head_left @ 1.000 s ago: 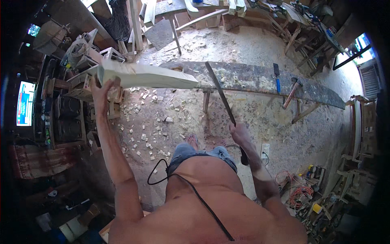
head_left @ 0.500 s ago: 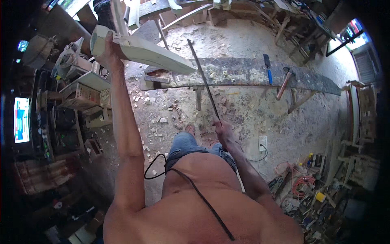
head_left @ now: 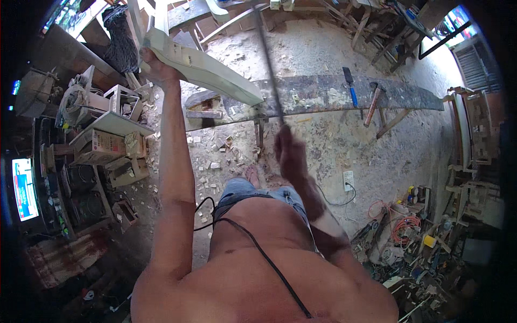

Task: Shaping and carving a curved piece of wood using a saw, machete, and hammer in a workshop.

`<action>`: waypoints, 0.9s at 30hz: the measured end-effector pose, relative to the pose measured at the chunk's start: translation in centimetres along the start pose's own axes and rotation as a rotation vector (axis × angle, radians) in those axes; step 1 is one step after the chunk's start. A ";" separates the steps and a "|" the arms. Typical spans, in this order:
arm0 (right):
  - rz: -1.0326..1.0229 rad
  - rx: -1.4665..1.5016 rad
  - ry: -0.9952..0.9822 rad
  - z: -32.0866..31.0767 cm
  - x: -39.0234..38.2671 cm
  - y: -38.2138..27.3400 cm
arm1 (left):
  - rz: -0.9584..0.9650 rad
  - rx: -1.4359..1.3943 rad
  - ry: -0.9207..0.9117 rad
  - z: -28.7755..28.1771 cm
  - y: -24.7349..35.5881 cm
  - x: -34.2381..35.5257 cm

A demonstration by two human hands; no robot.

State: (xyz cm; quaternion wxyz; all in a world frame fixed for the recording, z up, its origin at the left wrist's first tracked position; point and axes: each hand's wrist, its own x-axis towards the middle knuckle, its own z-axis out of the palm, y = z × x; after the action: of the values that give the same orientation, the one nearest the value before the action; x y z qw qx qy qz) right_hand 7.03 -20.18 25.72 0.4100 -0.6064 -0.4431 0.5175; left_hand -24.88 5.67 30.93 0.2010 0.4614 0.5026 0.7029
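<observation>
My left hand (head_left: 160,69) grips the upper end of a pale, shaped wooden piece (head_left: 207,70), held slanting down to the right. Its low end is over the plank bench (head_left: 406,99); I cannot tell whether it touches. In my right hand (head_left: 291,151) is a long, thin dark blade or bar (head_left: 269,64), pointing up past the wood's right side, blurred by motion. On the bench to the right lie a blue-handled flat tool (head_left: 350,89) and a hammer (head_left: 372,107).
Wood chips (head_left: 215,164) litter the floor around my feet. Cluttered shelves, cardboard boxes (head_left: 107,146) and a lit screen (head_left: 24,188) are at the left. A wall socket (head_left: 348,180), cables and tools (head_left: 404,231) lie lower right. Timber pieces (head_left: 218,11) stand along the back.
My left hand first rose and moved right with the wood, tilting it more steeply. My right hand has since risen, swinging the blade higher up in the view.
</observation>
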 end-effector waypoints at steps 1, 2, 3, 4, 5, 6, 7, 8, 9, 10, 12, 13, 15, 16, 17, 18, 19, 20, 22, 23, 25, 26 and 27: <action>-0.084 0.149 -0.018 -0.7 0.5 -3.5 | 0.001 -0.002 0.004 0.4 0.2 0.1; -0.162 0.300 -0.032 -1.4 1.3 -6.4 | 0.069 0.075 0.039 1.4 0.3 -0.3; -0.362 0.355 0.088 -1.8 2.1 -9.8 | 0.138 0.152 0.080 2.4 0.7 -0.8; -0.565 0.413 0.200 -1.7 3.2 -11.8 | 0.212 0.235 0.126 2.9 1.0 -1.1; -0.566 0.412 0.190 -1.3 4.0 -12.1 | 0.159 0.268 0.195 3.4 0.6 -1.4; -0.686 0.568 0.151 -0.8 4.6 -12.3 | 0.159 0.273 0.206 3.0 0.5 -1.4; -0.803 0.725 0.109 -0.3 4.9 -12.5 | 0.194 0.277 0.200 2.4 0.4 -1.6; -0.715 0.638 0.185 1.2 5.3 -8.0 | 0.232 0.274 0.188 2.4 0.6 -1.6; -0.439 0.450 0.139 1.6 5.6 0.6 | 0.234 0.266 0.186 2.6 1.2 -1.9; -0.921 -0.262 0.299 1.7 7.3 9.6 | 0.224 0.174 0.120 3.9 2.2 -2.4; -0.182 -0.516 -0.192 1.1 3.9 21.9 | 0.205 0.082 0.044 5.0 2.0 -2.8; -0.028 -0.613 -0.068 2.6 3.6 20.4 | 0.258 0.106 0.090 4.0 0.6 -3.0; 0.240 -0.448 -0.152 1.9 3.3 16.5 | 0.149 0.089 0.118 2.7 0.9 -3.8; 0.497 -0.272 -0.221 1.5 3.2 14.3 | 0.155 0.085 0.124 2.4 1.0 -3.6; 0.487 -0.274 -0.217 1.0 3.1 12.7 | 0.259 0.243 0.129 2.3 0.8 -3.3; 0.504 -0.176 -0.168 0.7 2.7 11.6 | 0.356 0.403 0.130 2.6 1.3 -3.4; 0.520 -0.078 -0.120 0.3 2.3 10.4 | 0.501 0.275 0.207 4.0 1.6 -3.4; 0.525 -0.080 -0.117 0.1 1.6 8.0 | 0.495 0.273 0.205 4.6 2.0 -3.4; 0.160 -0.065 0.013 -0.7 1.2 1.9 | 0.625 0.271 0.222 5.6 2.3 -3.3; -0.205 -0.140 0.081 -1.2 1.8 0.5 | 0.336 0.060 0.186 6.1 2.1 -3.3; -0.302 0.141 0.094 -1.9 2.5 -6.0 | 0.325 0.059 0.219 6.1 2.2 -3.0; -0.392 0.293 0.105 -2.3 2.9 -7.5 | 0.313 0.049 0.246 6.5 2.6 -3.2; -0.389 0.293 0.104 -2.3 3.6 -7.3 | 0.277 0.084 0.200 6.0 3.3 -3.6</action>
State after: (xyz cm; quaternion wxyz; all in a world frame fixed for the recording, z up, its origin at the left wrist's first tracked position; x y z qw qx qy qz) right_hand 8.79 -14.88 32.04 0.6079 -0.4695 -0.4499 0.4556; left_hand -17.38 4.78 32.68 0.0318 0.4619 0.4808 0.7447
